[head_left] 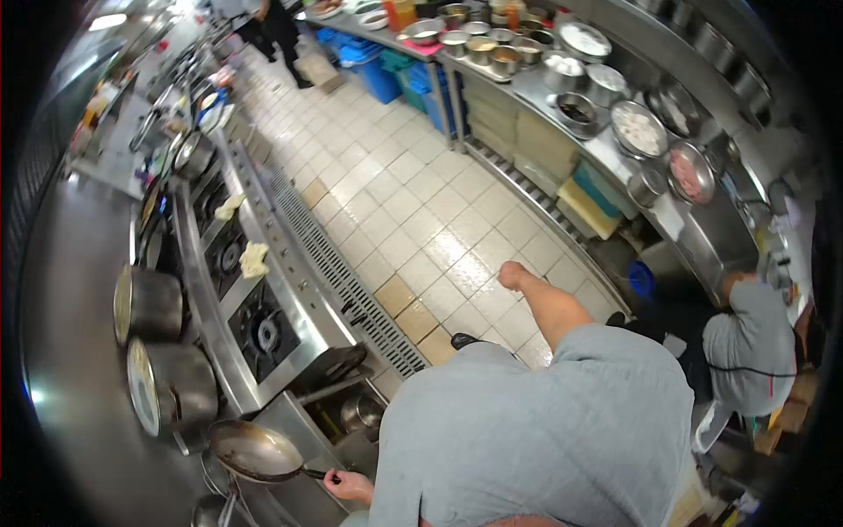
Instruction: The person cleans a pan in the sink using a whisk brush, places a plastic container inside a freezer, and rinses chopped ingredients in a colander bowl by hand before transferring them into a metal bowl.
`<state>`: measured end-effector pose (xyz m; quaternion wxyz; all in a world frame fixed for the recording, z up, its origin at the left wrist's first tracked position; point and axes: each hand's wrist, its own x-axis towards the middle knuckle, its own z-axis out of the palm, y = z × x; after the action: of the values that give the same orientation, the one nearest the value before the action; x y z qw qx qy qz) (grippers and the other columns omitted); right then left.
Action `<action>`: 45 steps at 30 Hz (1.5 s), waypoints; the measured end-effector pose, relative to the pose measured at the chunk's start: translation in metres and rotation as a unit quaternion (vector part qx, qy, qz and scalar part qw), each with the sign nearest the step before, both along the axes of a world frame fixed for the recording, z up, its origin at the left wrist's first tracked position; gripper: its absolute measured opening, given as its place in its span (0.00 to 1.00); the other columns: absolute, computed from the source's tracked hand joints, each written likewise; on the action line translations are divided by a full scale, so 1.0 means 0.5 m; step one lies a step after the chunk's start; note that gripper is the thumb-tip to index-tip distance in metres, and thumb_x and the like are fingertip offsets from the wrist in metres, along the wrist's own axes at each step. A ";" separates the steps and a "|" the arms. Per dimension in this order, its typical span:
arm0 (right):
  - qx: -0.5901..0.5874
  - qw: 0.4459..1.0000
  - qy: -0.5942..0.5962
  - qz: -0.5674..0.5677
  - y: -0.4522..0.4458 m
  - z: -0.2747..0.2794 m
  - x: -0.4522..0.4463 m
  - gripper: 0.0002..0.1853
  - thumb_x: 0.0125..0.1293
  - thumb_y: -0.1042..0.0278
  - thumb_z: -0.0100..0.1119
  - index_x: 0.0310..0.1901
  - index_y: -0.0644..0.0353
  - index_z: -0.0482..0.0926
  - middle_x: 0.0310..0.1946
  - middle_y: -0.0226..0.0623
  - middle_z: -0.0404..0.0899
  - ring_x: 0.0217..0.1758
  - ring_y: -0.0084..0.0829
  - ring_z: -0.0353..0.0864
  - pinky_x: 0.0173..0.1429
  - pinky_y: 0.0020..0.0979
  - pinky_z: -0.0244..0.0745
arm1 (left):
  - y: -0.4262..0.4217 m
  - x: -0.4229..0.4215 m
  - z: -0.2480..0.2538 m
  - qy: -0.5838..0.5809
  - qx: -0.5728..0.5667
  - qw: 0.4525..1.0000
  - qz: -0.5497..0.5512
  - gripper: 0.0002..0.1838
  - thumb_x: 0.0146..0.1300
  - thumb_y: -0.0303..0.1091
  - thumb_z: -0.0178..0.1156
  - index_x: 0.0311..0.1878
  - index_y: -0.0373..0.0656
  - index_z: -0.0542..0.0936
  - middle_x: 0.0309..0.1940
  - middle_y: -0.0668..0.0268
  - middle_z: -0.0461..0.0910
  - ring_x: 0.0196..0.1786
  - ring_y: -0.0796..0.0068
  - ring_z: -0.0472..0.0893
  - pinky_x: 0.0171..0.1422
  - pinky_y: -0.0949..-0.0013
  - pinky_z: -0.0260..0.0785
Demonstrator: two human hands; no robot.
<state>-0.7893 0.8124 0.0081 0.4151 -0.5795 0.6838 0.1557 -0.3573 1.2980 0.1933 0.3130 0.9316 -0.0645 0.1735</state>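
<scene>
My left hand point(349, 486) is wrapped round the dark handle of a frying pan point(256, 450) at the lower left. The pan's worn, browned inside faces up, and it is tilted a little. Beneath and beside it are other pans, partly hidden, one with a metal handle point(229, 508). My right hand point(511, 275) is closed in a loose fist over the tiled floor, with nothing visible in it.
A gas range point(266, 335) with cloths point(254, 260) runs along the left, beside large pots point(174, 386). Bowls of food point(638, 129) line the right counter. A co-worker in grey point(748, 338) is at the right; another person point(269, 33) stands far back.
</scene>
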 end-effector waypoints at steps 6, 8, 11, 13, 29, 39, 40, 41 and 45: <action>0.007 0.998 -0.003 0.070 0.067 0.037 -0.117 0.17 0.59 0.71 0.49 0.41 0.70 0.85 0.43 0.55 0.86 0.46 0.50 0.86 0.52 0.43 0.81 | -0.252 0.042 0.036 0.150 -0.224 0.958 -0.094 0.07 0.63 0.22 0.54 0.43 0.40 0.73 0.32 0.60 0.76 0.24 0.71 0.72 0.26 0.66 0.66; 0.000 1.000 -0.006 -0.021 0.093 -0.025 -0.180 0.15 0.59 0.69 0.50 0.36 0.70 0.85 0.35 0.53 0.85 0.38 0.47 0.86 0.45 0.43 0.81 | -0.326 0.053 0.036 0.222 -0.300 0.920 -0.119 0.07 0.64 0.24 0.51 0.44 0.38 0.73 0.31 0.62 0.74 0.20 0.74 0.69 0.20 0.68 0.62; -0.001 0.990 0.003 -0.140 0.144 -0.066 -0.267 0.15 0.58 0.68 0.51 0.32 0.70 0.85 0.29 0.52 0.86 0.31 0.45 0.86 0.40 0.42 0.82 | -0.423 0.063 0.037 0.259 -0.328 0.899 -0.129 0.03 0.62 0.25 0.51 0.39 0.40 0.71 0.28 0.63 0.72 0.20 0.76 0.67 0.20 0.68 0.61; 0.006 0.982 0.020 -0.185 0.188 -0.081 -0.302 0.15 0.58 0.68 0.51 0.33 0.70 0.85 0.31 0.53 0.86 0.33 0.46 0.87 0.42 0.43 0.82 | -0.449 0.142 -0.020 0.291 -0.300 0.893 -0.165 0.01 0.61 0.25 0.50 0.35 0.41 0.68 0.25 0.64 0.72 0.20 0.76 0.67 0.20 0.69 0.61; -0.051 0.983 -0.124 0.123 -0.052 -0.105 0.004 0.12 0.68 0.64 0.55 0.40 0.64 0.82 0.26 0.45 0.82 0.32 0.36 0.85 0.33 0.41 0.79 | -0.708 0.246 -0.065 0.289 -0.446 0.842 -0.088 0.11 0.64 0.22 0.58 0.40 0.45 0.64 0.23 0.66 0.69 0.12 0.76 0.68 0.12 0.67 0.57; 0.015 0.981 -0.174 -0.089 -0.461 -0.020 0.283 0.11 0.69 0.65 0.55 0.47 0.61 0.78 0.28 0.38 0.79 0.20 0.29 0.78 0.22 0.32 0.74 | -0.810 0.331 -0.107 0.302 -0.439 0.846 -0.020 0.13 0.62 0.24 0.60 0.40 0.44 0.64 0.22 0.64 0.69 0.18 0.73 0.72 0.21 0.66 0.65; 0.024 0.977 -0.191 -0.088 -0.497 -0.017 0.300 0.11 0.69 0.65 0.54 0.48 0.59 0.76 0.27 0.37 0.78 0.19 0.31 0.78 0.21 0.34 0.75 | -0.813 0.341 -0.152 0.235 -0.333 0.911 -0.065 0.13 0.60 0.25 0.62 0.40 0.43 0.66 0.25 0.63 0.69 0.25 0.71 0.73 0.29 0.65 0.67; 0.023 0.977 -0.196 -0.083 -0.527 -0.019 0.309 0.11 0.69 0.65 0.54 0.48 0.59 0.76 0.27 0.37 0.78 0.19 0.31 0.78 0.21 0.34 0.75 | -0.826 0.347 -0.150 0.161 -0.219 0.956 -0.107 0.13 0.58 0.27 0.64 0.39 0.41 0.67 0.28 0.62 0.70 0.32 0.69 0.74 0.37 0.64 0.69; 0.057 0.982 -0.177 -0.039 -0.645 -0.059 0.318 0.09 0.69 0.65 0.54 0.44 0.61 0.77 0.25 0.37 0.77 0.19 0.31 0.77 0.21 0.35 0.75 | -0.872 0.369 -0.179 0.190 -0.164 0.967 -0.053 0.15 0.53 0.27 0.64 0.42 0.41 0.72 0.36 0.57 0.75 0.43 0.64 0.76 0.51 0.63 0.69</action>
<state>-0.6303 0.4896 -0.0212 0.5677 -0.5463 0.6115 0.0737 -0.1728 0.8618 0.1039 0.4763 0.8788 -0.0242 -0.0152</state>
